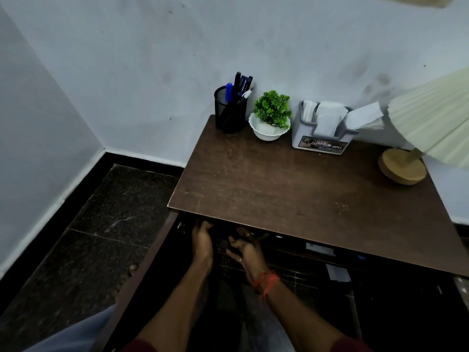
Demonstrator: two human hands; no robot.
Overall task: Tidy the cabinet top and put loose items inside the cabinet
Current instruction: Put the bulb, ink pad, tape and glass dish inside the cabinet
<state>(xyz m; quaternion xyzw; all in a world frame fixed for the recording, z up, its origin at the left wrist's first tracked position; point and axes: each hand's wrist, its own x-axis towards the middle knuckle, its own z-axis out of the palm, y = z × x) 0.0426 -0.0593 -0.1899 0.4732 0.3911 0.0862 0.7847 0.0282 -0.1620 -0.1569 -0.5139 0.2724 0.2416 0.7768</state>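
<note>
The brown cabinet top [291,189] carries a black mesh pen holder [229,115] with several pens, a small green plant in a white bowl [270,128] and a white organiser box [322,135] with papers, all along the back wall. Both my hands reach under the front edge into the dark cabinet. My left hand [201,241] has its fingertips hidden beneath the top. My right hand [245,250], with a ring and a red wrist thread, has its fingers spread. Anything between the hands is too dark to make out.
A lamp with a pleated shade [431,118] and round wooden base [402,166] stands at the right. The cabinet door [142,270] hangs open on the left. Pale items [321,248] lie inside on a shelf. A dark tiled floor [101,224] lies to the left.
</note>
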